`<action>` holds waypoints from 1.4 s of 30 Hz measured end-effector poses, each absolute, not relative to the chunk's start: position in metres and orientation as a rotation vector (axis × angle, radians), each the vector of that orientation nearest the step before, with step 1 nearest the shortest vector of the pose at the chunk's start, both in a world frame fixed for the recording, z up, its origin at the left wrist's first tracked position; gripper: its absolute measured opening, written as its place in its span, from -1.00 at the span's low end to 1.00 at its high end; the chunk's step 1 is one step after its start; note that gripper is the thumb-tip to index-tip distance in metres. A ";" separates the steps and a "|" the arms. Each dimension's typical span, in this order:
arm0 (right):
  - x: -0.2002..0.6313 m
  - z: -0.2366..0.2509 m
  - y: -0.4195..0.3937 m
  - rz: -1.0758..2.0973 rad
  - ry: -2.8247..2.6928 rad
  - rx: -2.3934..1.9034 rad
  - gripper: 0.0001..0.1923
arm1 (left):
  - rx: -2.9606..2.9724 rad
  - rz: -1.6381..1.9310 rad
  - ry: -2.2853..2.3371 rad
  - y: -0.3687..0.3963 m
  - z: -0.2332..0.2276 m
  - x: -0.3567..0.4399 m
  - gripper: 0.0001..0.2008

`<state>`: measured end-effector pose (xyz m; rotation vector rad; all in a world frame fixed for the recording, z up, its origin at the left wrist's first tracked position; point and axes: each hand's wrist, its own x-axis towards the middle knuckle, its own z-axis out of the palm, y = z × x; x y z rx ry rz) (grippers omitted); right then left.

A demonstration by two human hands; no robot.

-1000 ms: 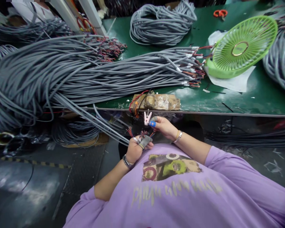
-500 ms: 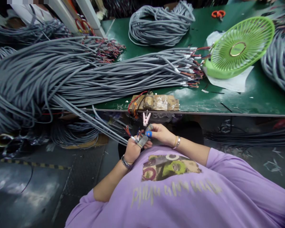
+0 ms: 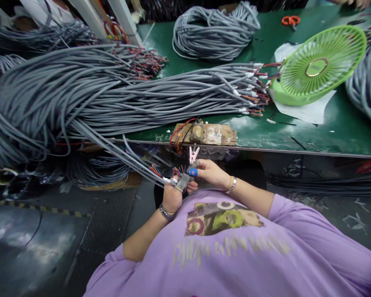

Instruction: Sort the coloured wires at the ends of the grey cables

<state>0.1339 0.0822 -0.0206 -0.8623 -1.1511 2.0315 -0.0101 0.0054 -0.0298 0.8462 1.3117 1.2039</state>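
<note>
While the left hand (image 3: 174,196) is closed around a few gray cables (image 3: 136,162) just in front of the tabletop (image 3: 259,132), I see colored wire ends (image 3: 156,169) fanning out above its fingers. Just beside it, the right hand (image 3: 212,174) has its fingertips drawn together near those wires; from my end I cannot tell whether they pinch one. A blue wrap (image 3: 193,172) circles one digit. Above it I have a pink clothespin (image 3: 194,155) by a worn wooden board (image 3: 222,135) at the green tabletop's front edge. Farther back I make out a thick cable bundle (image 3: 173,97), a cable coil (image 3: 214,33), a green fan (image 3: 323,66) and orange-handled scissors (image 3: 290,20). Below, light scraps (image 3: 355,220) litter the dark floor (image 3: 108,231).
</note>
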 end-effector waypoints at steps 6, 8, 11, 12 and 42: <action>0.130 -0.021 0.081 2.064 -1.143 -0.875 -0.55 | 0.863 1.144 1.331 0.007 -0.031 -0.010 -0.63; 0.129 -0.021 0.081 2.089 -1.153 -0.852 -0.55 | 0.883 1.118 1.324 0.007 -0.032 -0.011 -0.63; 0.127 -0.022 0.079 2.097 -1.144 -0.846 -0.55 | 0.904 1.092 1.313 0.007 -0.031 -0.011 -0.63; 0.127 -0.022 0.079 2.091 -1.133 -0.853 -0.56 | 0.905 1.090 1.314 0.006 -0.030 -0.011 -0.63; 0.115 -0.025 0.112 2.178 -0.525 -0.740 -0.52 | 0.883 1.300 1.279 0.017 -0.022 0.004 -0.71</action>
